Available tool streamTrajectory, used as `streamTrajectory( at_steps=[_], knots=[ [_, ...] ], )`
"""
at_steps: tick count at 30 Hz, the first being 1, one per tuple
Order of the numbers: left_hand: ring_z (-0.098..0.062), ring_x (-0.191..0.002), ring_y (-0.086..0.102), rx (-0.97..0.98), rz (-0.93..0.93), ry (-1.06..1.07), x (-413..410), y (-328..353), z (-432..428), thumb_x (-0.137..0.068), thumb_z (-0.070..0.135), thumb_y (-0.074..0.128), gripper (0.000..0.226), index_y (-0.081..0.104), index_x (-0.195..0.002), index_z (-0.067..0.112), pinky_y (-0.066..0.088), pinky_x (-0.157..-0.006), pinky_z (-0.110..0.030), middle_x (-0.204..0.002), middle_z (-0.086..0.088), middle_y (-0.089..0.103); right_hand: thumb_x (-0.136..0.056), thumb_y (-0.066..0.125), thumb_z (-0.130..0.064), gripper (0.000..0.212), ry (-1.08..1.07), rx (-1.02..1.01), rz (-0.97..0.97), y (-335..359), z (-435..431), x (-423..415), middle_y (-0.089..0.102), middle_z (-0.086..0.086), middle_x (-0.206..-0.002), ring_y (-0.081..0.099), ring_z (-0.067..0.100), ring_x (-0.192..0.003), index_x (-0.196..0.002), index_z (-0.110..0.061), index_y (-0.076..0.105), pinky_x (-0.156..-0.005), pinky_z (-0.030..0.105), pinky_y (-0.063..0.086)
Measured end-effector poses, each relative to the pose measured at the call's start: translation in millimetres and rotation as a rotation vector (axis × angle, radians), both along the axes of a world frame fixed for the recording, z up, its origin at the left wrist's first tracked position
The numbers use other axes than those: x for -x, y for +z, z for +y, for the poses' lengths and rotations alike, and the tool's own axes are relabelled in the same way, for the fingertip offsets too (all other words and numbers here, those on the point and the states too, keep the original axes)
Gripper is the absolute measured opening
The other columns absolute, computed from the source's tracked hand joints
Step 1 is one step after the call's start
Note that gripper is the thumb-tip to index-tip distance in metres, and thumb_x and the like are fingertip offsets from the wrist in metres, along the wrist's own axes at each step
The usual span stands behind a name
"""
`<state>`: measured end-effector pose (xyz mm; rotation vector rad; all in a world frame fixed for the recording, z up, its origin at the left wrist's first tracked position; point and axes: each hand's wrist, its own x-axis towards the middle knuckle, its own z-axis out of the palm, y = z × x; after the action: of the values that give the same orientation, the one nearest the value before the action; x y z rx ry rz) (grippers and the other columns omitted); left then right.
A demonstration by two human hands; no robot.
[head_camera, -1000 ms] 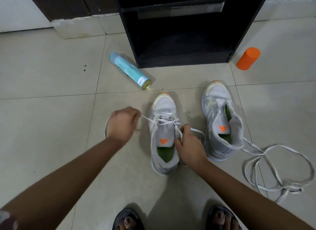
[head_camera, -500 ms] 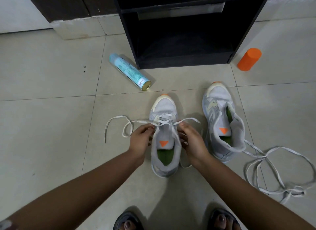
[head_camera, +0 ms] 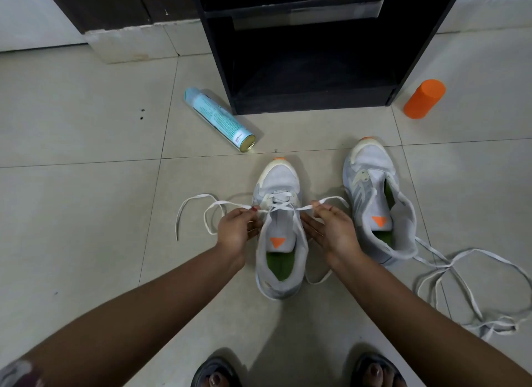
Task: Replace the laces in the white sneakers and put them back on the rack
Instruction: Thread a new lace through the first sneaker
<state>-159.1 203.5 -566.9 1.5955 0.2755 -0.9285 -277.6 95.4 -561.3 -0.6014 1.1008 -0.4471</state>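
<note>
Spreading apart now, L hand (head_camera: 236, 233) & R hand (head_camera: 334, 231) pinch lace (head_camera: 228, 203).

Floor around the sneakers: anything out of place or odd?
Yes. A spray can lies on its side left of the rack, and a loose lace sprawls tangled beside the sneaker on the right.

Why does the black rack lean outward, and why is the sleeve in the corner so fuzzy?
In the head view the wide-angle lens bends straight edges, so the rack seems to splay; in the same head view the sleeve sits at the frame's edge and looks smeared, while the middle sneaker is sharp.
</note>
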Motion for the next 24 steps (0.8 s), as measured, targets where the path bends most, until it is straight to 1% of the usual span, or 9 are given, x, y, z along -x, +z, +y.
streamTrajectory(
  at_steps=[2,4,7,10,12,14,17,20,24],
  knots=[
    [-0.013,-0.062,0.06,0.0,-0.024,-0.012,1.5,1.2,-0.7,-0.095,0.009,0.052,0.016,0.059,-0.08,0.01,0.05,-0.055,-0.018,-0.068,-0.001,0.063,-0.096,0.054,-0.014,0.027,0.079,-0.018,0.095,0.0,-3.6,0.1,0.055,-0.003,-0.051,0.058,0.009,-0.047,-0.069,-0.014,0.05,-0.047,0.019,0.051],
    [-0.013,-0.072,0.06,0.026,-0.132,-0.085,3.4,6.4,-3.2,-0.099,0.014,0.044,0.021,0.057,-0.084,0.012,0.049,-0.063,-0.018,-0.08,-0.003,0.063,-0.098,0.049,-0.024,0.034,0.367,0.048,0.27,0.8,-5.5,4.2,0.049,-0.001,-0.052,0.05,0.013,-0.046,-0.066,-0.014,0.052,-0.044,0.019,0.042],
    [-0.008,-0.075,0.06,0.224,-0.445,-0.297,-2.0,18.7,-4.2,-0.103,0.013,0.033,0.028,0.053,-0.087,0.002,0.047,-0.072,-0.013,-0.082,-0.009,0.06,-0.099,0.046,-0.029,0.034,0.664,0.7,0.489,-2.7,-11.8,14.4,0.059,0.002,-0.066,0.056,0.022,-0.067,-0.073,-0.012,0.059,-0.062,0.029,0.044],
    [-0.018,-0.07,0.055,0.203,-0.907,-0.788,-15.8,21.2,-5.1,-0.1,0.024,0.036,0.029,0.054,-0.085,0.008,0.045,-0.071,-0.031,-0.072,0.0,0.055,-0.098,0.04,-0.021,0.027,0.678,1.353,0.301,16.2,-19.1,7.2,0.062,0.003,-0.111,0.053,0.017,-0.105,-0.117,-0.014,0.058,-0.091,0.03,0.04],
    [-0.015,-0.067,0.05,0.036,-1.228,-0.975,-20.1,20.4,-8.0,-0.095,0.03,0.036,0.024,0.05,-0.078,0.02,0.04,-0.07,-0.033,-0.069,0.009,0.051,-0.095,0.033,-0.022,0.044,0.891,1.618,0.266,27.4,-23.5,-8.3,0.055,0.007,-0.128,0.045,0.02,-0.121,-0.136,-0.012,0.046,-0.103,0.031,0.031],
    [-0.011,-0.065,0.045,-0.045,-1.371,-1.008,-20.2,23.1,-9.3,-0.094,0.031,0.035,0.02,0.046,-0.078,0.027,0.04,-0.078,-0.035,-0.069,0.013,0.048,-0.093,0.026,-0.03,0.046,1.131,1.727,0.4,37.1,-23.2,-19.7,0.06,0.008,-0.119,0.049,0.025,-0.115,-0.128,-0.013,0.051,-0.099,0.034,0.032],
    [-0.003,-0.065,0.041,-0.005,-1.366,-1.023,-24.3,19.4,-4.6,-0.095,0.031,0.035,0.024,0.05,-0.078,0.023,0.04,-0.081,-0.035,-0.071,0.012,0.05,-0.096,0.028,-0.034,0.035,1.289,1.709,0.494,42.2,-23.1,-21.3,0.062,0.006,-0.102,0.049,0.025,-0.101,-0.101,-0.015,0.057,-0.088,0.035,0.033],
    [-0.007,-0.075,0.052,0.202,-1.176,-0.982,-23.4,18.4,0.5,-0.098,0.024,0.041,0.026,0.057,-0.08,0.013,0.042,-0.073,-0.029,-0.078,0.005,0.054,-0.079,0.016,-0.046,0.052,1.181,1.747,0.516,47.2,-31.6,-14.3,0.06,0.0,-0.086,0.049,0.023,-0.093,-0.086,-0.02,0.06,-0.083,0.035,0.033],
    [-0.01,-0.081,0.053,0.26,-0.809,-0.614,-20.8,13.7,5.4,-0.099,0.011,0.04,0.025,0.054,-0.078,0.012,0.041,-0.079,-0.017,-0.08,-0.003,0.055,-0.077,0.029,-0.043,0.037,1.071,1.587,0.282,60.1,-50.6,2.7,0.042,-0.009,-0.061,0.045,0.019,-0.075,-0.064,-0.016,0.05,-0.069,0.026,0.027]
  ],
)
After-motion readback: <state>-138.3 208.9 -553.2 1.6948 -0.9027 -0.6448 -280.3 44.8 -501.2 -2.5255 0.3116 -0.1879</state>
